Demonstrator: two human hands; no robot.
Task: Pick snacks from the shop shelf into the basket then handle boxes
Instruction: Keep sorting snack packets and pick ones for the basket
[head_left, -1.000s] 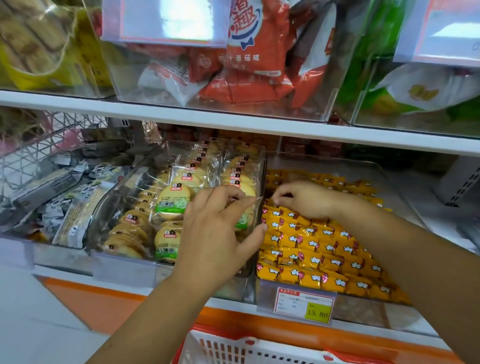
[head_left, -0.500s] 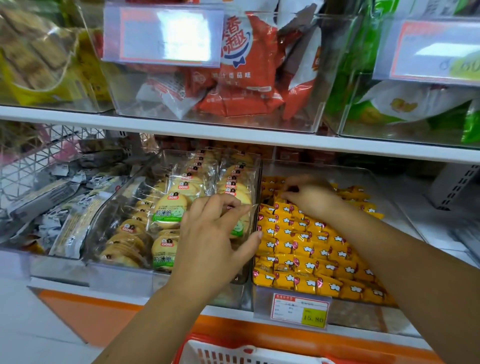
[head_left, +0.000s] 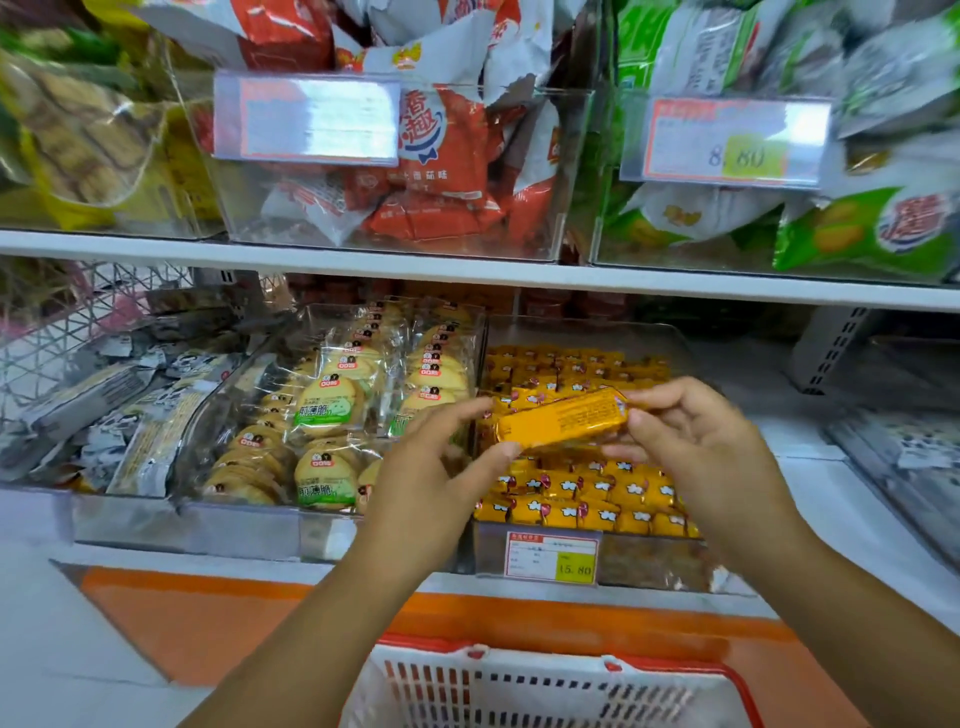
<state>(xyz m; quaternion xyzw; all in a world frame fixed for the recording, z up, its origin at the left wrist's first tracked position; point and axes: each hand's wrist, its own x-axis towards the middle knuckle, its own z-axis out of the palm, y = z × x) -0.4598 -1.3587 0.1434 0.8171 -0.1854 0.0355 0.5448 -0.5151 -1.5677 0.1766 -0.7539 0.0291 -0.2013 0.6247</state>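
Note:
A long yellow snack pack hangs above the clear tray of yellow snacks, its printed back facing me. My right hand pinches its right end between thumb and fingers. My left hand pinches its left end with thumb and forefinger. Below both hands, at the bottom edge of the view, stands the white basket with a red rim; its inside is mostly out of frame.
A clear tray of round biscuits in green-labelled packs sits left of the yellow tray, with grey-white packs further left. The upper shelf carries bins of red and green bags. A price tag fronts the yellow tray.
My right hand lifted a yellow pack out of the tray and drew it toward me. My left hand left the biscuit tray's edge and took the pack's left end.

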